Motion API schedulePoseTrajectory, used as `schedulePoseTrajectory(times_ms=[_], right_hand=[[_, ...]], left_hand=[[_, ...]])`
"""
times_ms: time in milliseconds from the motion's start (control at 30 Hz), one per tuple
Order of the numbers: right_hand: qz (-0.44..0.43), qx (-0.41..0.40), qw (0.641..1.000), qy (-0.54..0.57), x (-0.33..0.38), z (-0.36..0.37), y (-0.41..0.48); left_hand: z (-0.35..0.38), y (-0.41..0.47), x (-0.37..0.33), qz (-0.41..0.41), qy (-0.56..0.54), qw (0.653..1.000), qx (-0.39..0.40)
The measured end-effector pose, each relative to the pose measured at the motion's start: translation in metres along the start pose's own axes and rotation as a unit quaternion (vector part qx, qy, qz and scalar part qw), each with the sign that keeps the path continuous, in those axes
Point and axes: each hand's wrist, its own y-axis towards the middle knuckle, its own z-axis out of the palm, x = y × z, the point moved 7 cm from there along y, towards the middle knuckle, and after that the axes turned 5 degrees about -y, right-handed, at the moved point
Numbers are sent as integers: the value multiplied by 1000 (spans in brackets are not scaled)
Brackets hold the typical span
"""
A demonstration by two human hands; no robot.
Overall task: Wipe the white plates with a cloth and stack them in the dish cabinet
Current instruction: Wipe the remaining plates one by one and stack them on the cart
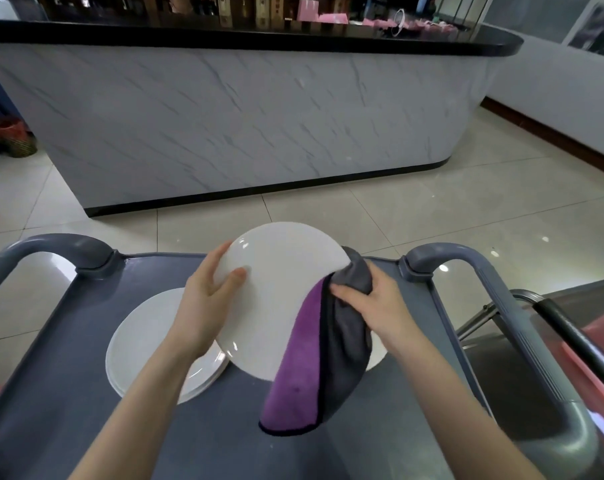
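Two bare forearms reached in from the near edge over the dark grey cart surface (68, 393). From the right hand (376, 299) a purple and grey microfibre cloth (314, 358) hung down towards the camera, its lower corner just above the surface. That grip was closed on the bunched cloth, fingers curled round it, pressing it against the right rim of a round white plate (280, 289).

The left hand (207, 296) held the plate's left rim, thumb on the near face and fingers wrapped behind. The plate was lifted off the surface and tilted, its face turned to the camera.

So the plate lay between the two grips, and its bare face stretched leftward from the cloth towards the left thumb. The wipe would probably have to travel that way, right to left, while the left grip steadied the plate.

Below and to the left, a stack of white plates (144, 337) rested on the surface. No dish cabinet was in view; a marble-fronted counter (224, 116) stood far across the tiled floor.
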Motion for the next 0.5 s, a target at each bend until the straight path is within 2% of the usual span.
schedulePoseTrajectory(times_ms=[67,133,200,333,433,500], right_hand=[[-32,36,998,-38,19,0,13],[-45,55,996,-46,30,5,21],[-28,28,999,2,27,6,21],[69,-64,991,96,-17,9,-13],[127,-52,979,149,-42,35,-47],[128,-48,983,125,-43,37,-49]], left_hand=[[9,1,-10,15,52,996,69],[15,-1,-13,28,69,994,85],[14,-3,-11,37,46,997,54],[1,-7,7,12,-44,997,-57],[-8,-10,24,-49,-111,984,-127],[-8,-10,30,-68,-124,983,-116]])
